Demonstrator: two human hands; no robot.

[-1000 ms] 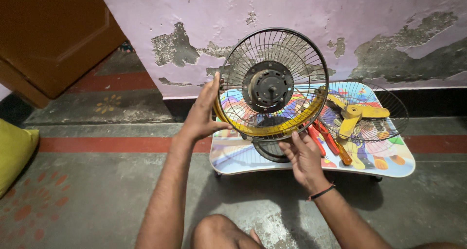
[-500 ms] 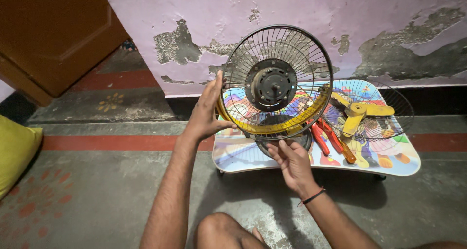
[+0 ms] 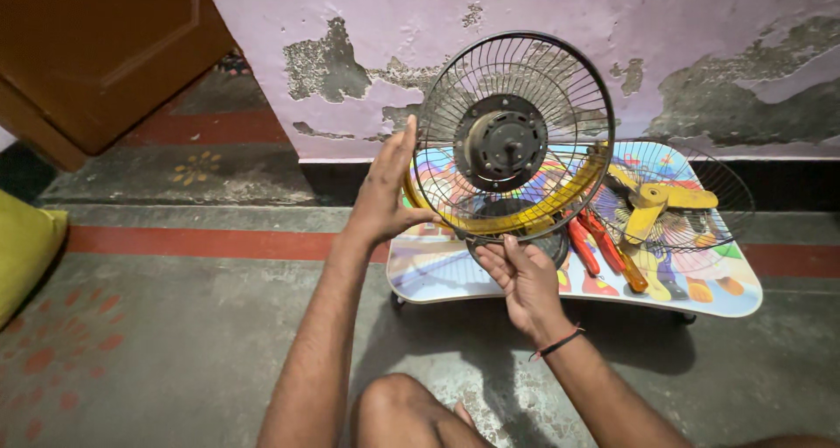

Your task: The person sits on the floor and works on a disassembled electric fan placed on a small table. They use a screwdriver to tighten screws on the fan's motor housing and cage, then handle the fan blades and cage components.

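Observation:
A small table fan with a black wire rear guard (image 3: 512, 133), a round dark motor hub and a yellow rim stands upright on a low colourful table (image 3: 437, 277). My left hand (image 3: 385, 194) grips the guard's left edge. My right hand (image 3: 525, 277) is under the fan at its dark base, fingers curled up against it. To the right on the table lie the detached front wire guard (image 3: 700, 194) and the yellow fan blade (image 3: 652, 205).
Red-handled pliers (image 3: 582, 245) and an orange-handled screwdriver (image 3: 619, 260) lie on the table beside the fan. A peeling pink wall (image 3: 350, 45) is right behind, a brown door (image 3: 96, 54) at the left, a yellow cushion (image 3: 22, 247) at the far left. My knee (image 3: 398, 409) is below.
My right hand has slid from the table's right side to under the fan's base. The fan now sits slightly higher and more upright in my left hand.

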